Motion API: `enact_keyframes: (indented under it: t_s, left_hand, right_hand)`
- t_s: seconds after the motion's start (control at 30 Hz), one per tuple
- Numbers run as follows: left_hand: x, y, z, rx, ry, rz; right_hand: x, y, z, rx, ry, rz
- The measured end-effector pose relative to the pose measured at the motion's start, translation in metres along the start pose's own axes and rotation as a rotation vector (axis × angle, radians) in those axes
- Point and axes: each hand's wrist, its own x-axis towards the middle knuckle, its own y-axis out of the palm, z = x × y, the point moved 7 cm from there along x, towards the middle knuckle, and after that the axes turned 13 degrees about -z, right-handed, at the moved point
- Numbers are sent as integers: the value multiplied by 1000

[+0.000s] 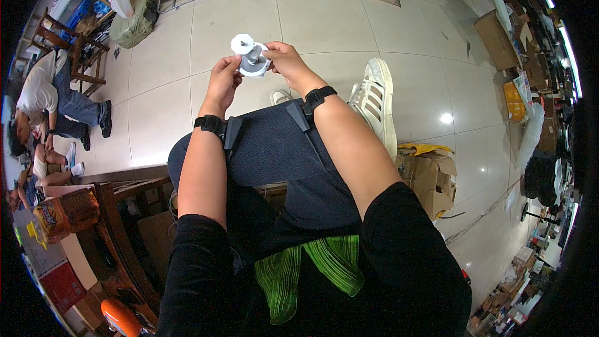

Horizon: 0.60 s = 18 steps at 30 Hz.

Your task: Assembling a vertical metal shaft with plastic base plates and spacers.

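Left fingers [231, 63] and right fingers [276, 55] in a pinch on a white flanged part [252, 65]

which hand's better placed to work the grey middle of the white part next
Probably the right hand: its thumb lies closer to the grey middle, while the left hand is at the left edge of the white part, able to steady it.
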Motion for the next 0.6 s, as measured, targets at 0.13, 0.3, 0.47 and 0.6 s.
enact_keyframes:
  t_s: [0.13, 0.3, 0.47, 0.6]
  left_hand:
    - [3, -3, 4, 26, -15, -27]
    - [6, -5, 6, 20, -24, -35]
    - [2, -2, 3, 10, -34, -50]
    - [-2, 2, 0, 23, -18, -36]
  right_hand:
    - [1, 0, -1, 2, 12, 11]
    - [4, 2, -4, 1, 17, 20]
    - [2, 3, -2, 52, 4, 20]
    - [4, 0, -4, 38, -34, 18]
